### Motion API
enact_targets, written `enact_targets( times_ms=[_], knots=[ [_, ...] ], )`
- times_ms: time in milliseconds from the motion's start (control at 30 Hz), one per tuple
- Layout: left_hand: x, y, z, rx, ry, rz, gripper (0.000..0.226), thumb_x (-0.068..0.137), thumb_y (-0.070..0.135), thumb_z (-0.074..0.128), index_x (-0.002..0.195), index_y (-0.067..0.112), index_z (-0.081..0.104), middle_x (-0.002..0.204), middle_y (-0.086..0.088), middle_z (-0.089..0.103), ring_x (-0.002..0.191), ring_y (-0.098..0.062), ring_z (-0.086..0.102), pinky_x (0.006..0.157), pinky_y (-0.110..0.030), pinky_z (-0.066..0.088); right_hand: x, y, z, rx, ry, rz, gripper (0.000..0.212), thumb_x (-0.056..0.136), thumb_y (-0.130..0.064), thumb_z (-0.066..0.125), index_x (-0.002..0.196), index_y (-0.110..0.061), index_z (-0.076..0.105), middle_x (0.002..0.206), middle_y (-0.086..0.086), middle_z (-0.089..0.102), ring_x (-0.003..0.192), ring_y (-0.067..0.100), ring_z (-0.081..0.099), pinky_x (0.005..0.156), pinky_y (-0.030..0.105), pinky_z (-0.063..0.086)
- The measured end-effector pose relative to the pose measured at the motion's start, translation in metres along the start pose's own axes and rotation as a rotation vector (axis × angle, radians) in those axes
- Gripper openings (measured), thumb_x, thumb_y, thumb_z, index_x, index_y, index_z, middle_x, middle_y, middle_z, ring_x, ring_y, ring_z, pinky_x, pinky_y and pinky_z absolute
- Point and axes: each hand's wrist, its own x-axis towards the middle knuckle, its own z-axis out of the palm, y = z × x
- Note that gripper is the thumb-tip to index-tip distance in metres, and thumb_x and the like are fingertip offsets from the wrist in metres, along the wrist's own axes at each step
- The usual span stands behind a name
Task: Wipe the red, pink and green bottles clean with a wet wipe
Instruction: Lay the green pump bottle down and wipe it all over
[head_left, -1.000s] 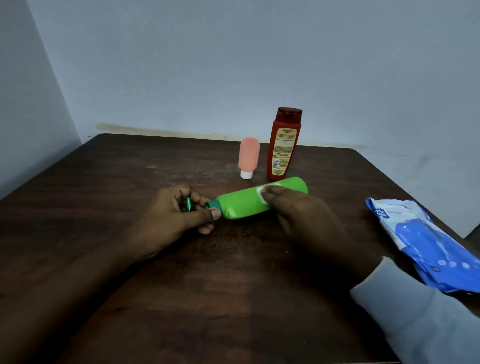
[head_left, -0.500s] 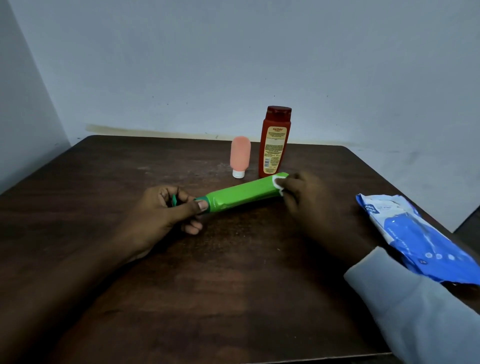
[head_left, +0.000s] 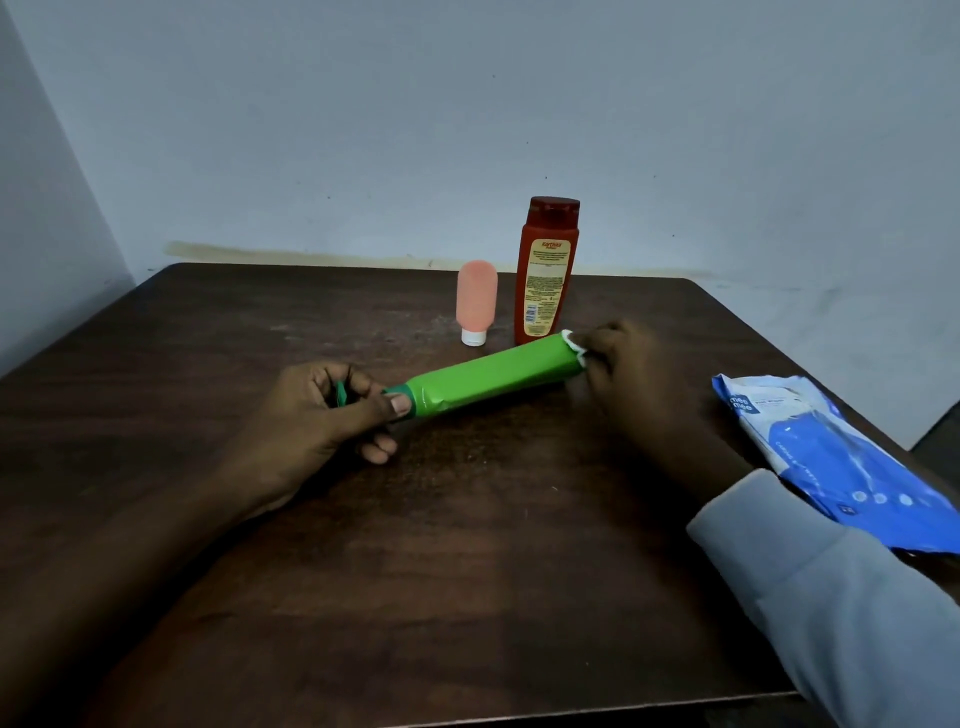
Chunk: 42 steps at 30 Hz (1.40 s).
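Head camera looks down on the table (head_left: 467, 571). By my judgement the job is partway done. The wipes pack (head_left: 841, 462) lies at the right edge, partly cut off by the frame and overlapped by my sleeve (head_left: 831, 597). Near the table's middle I hold the green bottle (head_left: 493, 376) on its side. My left hand (head_left: 322, 415) curls round its cap end, and my right hand (head_left: 634, 374) pinches the wet wipe (head_left: 574, 345) against its bottom end. That end looks like the last part of this bottle to be wiped. The red bottle (head_left: 548, 275) and the pink bottle (head_left: 476, 301), which rests on its white cap, stand just beside each other near the far edge. Neither is being touched, and I can't tell whether either is already clean. My fingers hide most of the cap and nearly all of the wipe. Whether the green bottle rests on the wood is unclear.
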Motion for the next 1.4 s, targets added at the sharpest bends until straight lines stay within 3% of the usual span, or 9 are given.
enact_targets(
  times_ms=[100, 267, 367, 667, 833, 967, 1067, 1267, 1400],
  knots=[
    [0.000, 0.000, -0.001, 0.005, -0.001, 0.006, 0.024, 0.077, 0.015, 0.078, 0.089, -0.002, 0.065, 0.067, -0.020, 0.072, 0.055, -0.024, 0.071, 0.051, -0.026, 0.059, -0.011, -0.020, -0.001, -0.001, -0.031, -0.065, 0.039, 0.098, -0.016, 0.056, 0.137, -0.018, 0.058, 0.127, 0.009, 0.059, 0.114, 0.023, 0.052, 0.093, 0.033, 0.044],
    [0.000, -0.003, -0.001, -0.001, 0.014, 0.018, 0.029, 0.075, 0.015, 0.080, 0.090, -0.006, 0.066, 0.068, -0.024, 0.071, 0.055, -0.024, 0.070, 0.050, -0.027, 0.059, -0.040, -0.078, -0.003, 0.084, -0.053, -0.595, 0.038, 0.095, -0.012, 0.050, 0.129, -0.004, 0.064, 0.117, 0.016, 0.065, 0.105, 0.027, 0.056, 0.088, 0.036, 0.049],
    [0.001, -0.002, 0.000, 0.012, 0.008, 0.029, 0.028, 0.074, 0.016, 0.080, 0.088, -0.005, 0.067, 0.069, -0.023, 0.071, 0.055, -0.024, 0.070, 0.050, -0.027, 0.059, -0.041, -0.077, -0.002, 0.101, -0.073, -0.737, 0.036, 0.096, -0.012, 0.049, 0.128, -0.004, 0.065, 0.118, 0.016, 0.065, 0.105, 0.025, 0.055, 0.088, 0.032, 0.044],
    [0.000, -0.005, 0.001, 0.026, -0.004, 0.070, 0.030, 0.071, 0.015, 0.082, 0.090, -0.003, 0.068, 0.075, -0.020, 0.074, 0.059, -0.027, 0.071, 0.052, -0.030, 0.061, 0.002, 0.004, 0.000, -0.073, 0.038, -0.086, 0.036, 0.093, -0.011, 0.060, 0.129, -0.015, 0.065, 0.114, 0.014, 0.066, 0.105, 0.031, 0.057, 0.083, 0.035, 0.043],
    [-0.002, -0.005, 0.000, 0.050, 0.029, 0.130, 0.026, 0.071, 0.017, 0.083, 0.085, 0.004, 0.066, 0.075, -0.016, 0.074, 0.062, -0.028, 0.073, 0.058, -0.036, 0.063, -0.021, -0.041, -0.001, -0.009, -0.025, -0.376, 0.038, 0.092, -0.008, 0.061, 0.130, -0.010, 0.063, 0.120, 0.013, 0.064, 0.110, 0.026, 0.055, 0.091, 0.039, 0.050],
    [-0.010, 0.000, 0.004, 0.147, 0.118, 0.231, 0.025, 0.072, 0.022, 0.084, 0.082, 0.007, 0.066, 0.069, -0.010, 0.072, 0.054, -0.021, 0.069, 0.054, -0.036, 0.061, -0.027, -0.060, 0.001, 0.122, -0.040, -0.686, 0.037, 0.092, -0.011, 0.056, 0.127, -0.008, 0.066, 0.120, 0.009, 0.064, 0.109, 0.019, 0.055, 0.091, 0.024, 0.042],
    [-0.019, 0.012, 0.009, 0.240, 0.249, 0.405, 0.027, 0.073, 0.024, 0.083, 0.079, 0.002, 0.068, 0.067, -0.005, 0.072, 0.050, -0.011, 0.063, 0.049, -0.025, 0.052, -0.017, -0.044, 0.001, 0.125, 0.056, -0.557, 0.036, 0.091, -0.007, 0.058, 0.126, -0.010, 0.067, 0.117, 0.009, 0.065, 0.107, 0.022, 0.056, 0.089, 0.025, 0.042],
    [-0.028, 0.060, 0.010, 0.338, 0.349, 0.597, 0.032, 0.079, 0.036, 0.084, 0.080, 0.007, 0.071, 0.060, -0.012, 0.064, 0.052, -0.030, 0.059, 0.045, -0.043, 0.044, -0.006, -0.012, -0.003, 0.215, 0.138, -0.243, 0.031, 0.091, 0.000, 0.061, 0.117, -0.013, 0.072, 0.106, 0.007, 0.068, 0.095, 0.020, 0.062, 0.076, 0.021, 0.040],
    [-0.018, 0.107, 0.027, 0.476, 0.327, 0.649, 0.045, 0.081, 0.044, 0.084, 0.067, 0.006, 0.064, 0.053, 0.005, 0.053, 0.048, -0.007, 0.049, 0.046, -0.018, 0.035, -0.005, -0.011, -0.012, 0.258, 0.198, -0.121, 0.027, 0.093, 0.000, 0.060, 0.115, -0.009, 0.071, 0.104, 0.005, 0.067, 0.091, 0.012, 0.058, 0.076, 0.020, 0.041]
  ],
)
